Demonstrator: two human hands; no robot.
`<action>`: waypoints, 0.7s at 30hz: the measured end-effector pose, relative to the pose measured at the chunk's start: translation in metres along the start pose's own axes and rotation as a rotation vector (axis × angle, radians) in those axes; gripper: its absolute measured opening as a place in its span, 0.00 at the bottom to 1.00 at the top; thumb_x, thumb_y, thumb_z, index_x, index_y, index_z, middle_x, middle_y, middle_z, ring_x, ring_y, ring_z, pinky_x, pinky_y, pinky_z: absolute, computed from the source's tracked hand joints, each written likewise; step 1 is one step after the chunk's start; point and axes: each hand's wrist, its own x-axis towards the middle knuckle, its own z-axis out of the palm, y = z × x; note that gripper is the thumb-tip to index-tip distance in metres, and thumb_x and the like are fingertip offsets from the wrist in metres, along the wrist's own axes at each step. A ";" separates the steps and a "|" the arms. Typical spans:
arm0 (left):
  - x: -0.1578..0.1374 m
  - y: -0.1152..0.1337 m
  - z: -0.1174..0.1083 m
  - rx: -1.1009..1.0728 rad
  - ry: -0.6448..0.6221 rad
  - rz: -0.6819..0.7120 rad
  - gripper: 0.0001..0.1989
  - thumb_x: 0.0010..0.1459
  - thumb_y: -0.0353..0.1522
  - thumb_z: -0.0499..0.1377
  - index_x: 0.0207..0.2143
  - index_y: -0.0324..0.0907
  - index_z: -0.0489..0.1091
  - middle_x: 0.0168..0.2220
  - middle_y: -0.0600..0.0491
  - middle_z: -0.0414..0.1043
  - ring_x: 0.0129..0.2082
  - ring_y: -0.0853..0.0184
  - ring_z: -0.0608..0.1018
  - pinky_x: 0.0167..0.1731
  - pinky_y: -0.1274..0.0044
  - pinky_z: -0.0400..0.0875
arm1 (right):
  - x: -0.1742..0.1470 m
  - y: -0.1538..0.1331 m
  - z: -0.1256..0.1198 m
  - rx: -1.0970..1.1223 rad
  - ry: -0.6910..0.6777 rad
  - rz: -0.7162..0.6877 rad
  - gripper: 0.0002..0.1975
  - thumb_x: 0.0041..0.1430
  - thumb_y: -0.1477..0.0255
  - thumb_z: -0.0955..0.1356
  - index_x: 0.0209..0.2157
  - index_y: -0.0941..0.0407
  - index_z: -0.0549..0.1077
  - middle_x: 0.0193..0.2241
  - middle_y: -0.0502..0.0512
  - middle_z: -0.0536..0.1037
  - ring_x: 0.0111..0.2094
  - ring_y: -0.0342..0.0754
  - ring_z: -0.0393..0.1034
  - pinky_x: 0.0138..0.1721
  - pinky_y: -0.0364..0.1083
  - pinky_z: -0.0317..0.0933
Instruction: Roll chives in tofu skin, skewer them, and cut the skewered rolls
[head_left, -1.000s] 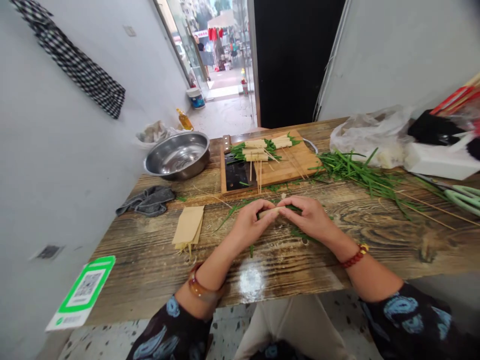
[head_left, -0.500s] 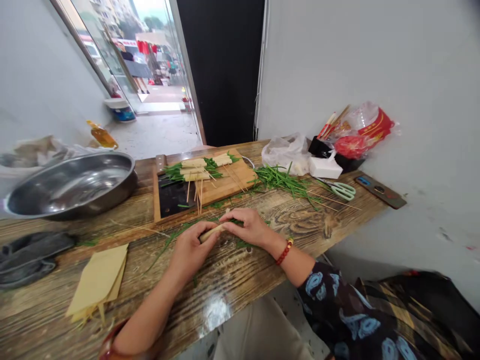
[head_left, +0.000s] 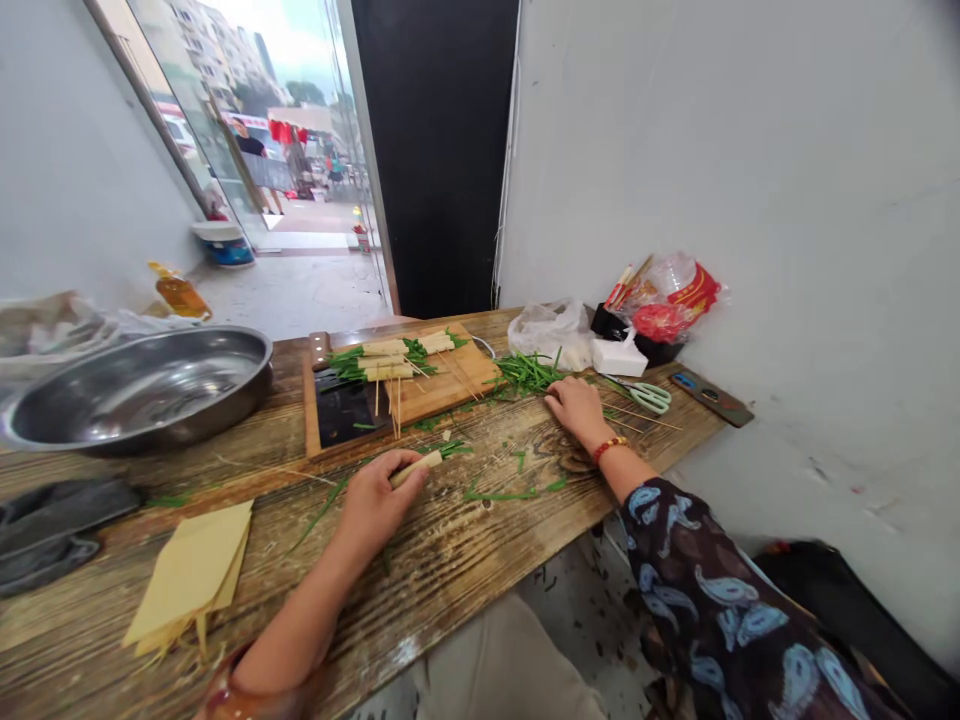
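My left hand is closed around a rolled beancurd sheet, with green chives poking out of its right end. Over on the right, my right hand rests palm down at the near edge of a pile of cut chives, its fingers loosely bent and partly hidden. Thin wooden skewers lie just beside that hand. Finished rolls on skewers sit on the wooden cutting board. A stack of flat beancurd sheets lies left of my left forearm.
A cleaver lies on the board's left side. A large steel basin and a dark cloth are at left. Green-handled scissors, white tissues and a plastic bag stand at right. Chive scraps litter the table.
My right hand has let go of the roll and moved right to the chive pile and skewers. My left hand still holds the roll, its chive end now uncovered. The view has shifted slightly.
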 end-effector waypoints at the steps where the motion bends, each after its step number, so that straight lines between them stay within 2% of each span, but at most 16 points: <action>1: 0.000 -0.001 0.000 0.001 0.004 0.002 0.15 0.52 0.43 0.55 0.30 0.42 0.73 0.30 0.53 0.76 0.31 0.64 0.76 0.34 0.76 0.66 | 0.002 0.002 0.002 -0.022 -0.012 0.013 0.11 0.61 0.66 0.64 0.40 0.55 0.75 0.41 0.59 0.76 0.45 0.53 0.66 0.45 0.49 0.55; 8: -0.002 0.000 -0.001 0.009 -0.001 0.006 0.13 0.53 0.40 0.55 0.30 0.41 0.73 0.31 0.52 0.77 0.32 0.64 0.76 0.35 0.75 0.66 | 0.010 0.007 0.014 -0.099 -0.092 0.055 0.10 0.62 0.66 0.63 0.39 0.54 0.74 0.38 0.57 0.77 0.42 0.50 0.69 0.41 0.47 0.54; 11: -0.004 0.001 -0.001 -0.004 0.010 0.013 0.11 0.53 0.38 0.55 0.30 0.41 0.73 0.31 0.52 0.77 0.32 0.64 0.76 0.35 0.76 0.66 | 0.008 0.009 0.012 -0.137 -0.098 0.025 0.11 0.64 0.68 0.61 0.38 0.55 0.74 0.39 0.59 0.77 0.43 0.51 0.69 0.42 0.48 0.54; 14: -0.005 0.002 -0.001 -0.015 0.016 0.017 0.10 0.53 0.37 0.56 0.30 0.41 0.73 0.30 0.53 0.76 0.32 0.65 0.75 0.35 0.76 0.66 | 0.007 0.012 0.004 -0.157 -0.078 0.004 0.14 0.65 0.70 0.58 0.41 0.57 0.72 0.40 0.61 0.76 0.43 0.52 0.69 0.41 0.49 0.55; 18: -0.008 0.002 0.001 -0.014 0.027 0.011 0.07 0.52 0.34 0.57 0.29 0.41 0.73 0.30 0.54 0.76 0.31 0.66 0.75 0.34 0.77 0.66 | 0.007 0.019 -0.009 -0.136 0.055 -0.065 0.16 0.66 0.70 0.56 0.49 0.57 0.69 0.42 0.62 0.74 0.40 0.52 0.69 0.37 0.47 0.57; 21: -0.010 0.002 0.002 -0.011 0.048 -0.007 0.05 0.52 0.31 0.57 0.29 0.41 0.73 0.29 0.54 0.75 0.32 0.67 0.75 0.34 0.78 0.66 | 0.003 0.016 -0.012 -0.011 0.183 -0.213 0.16 0.64 0.69 0.59 0.48 0.56 0.71 0.39 0.60 0.73 0.38 0.51 0.68 0.35 0.46 0.59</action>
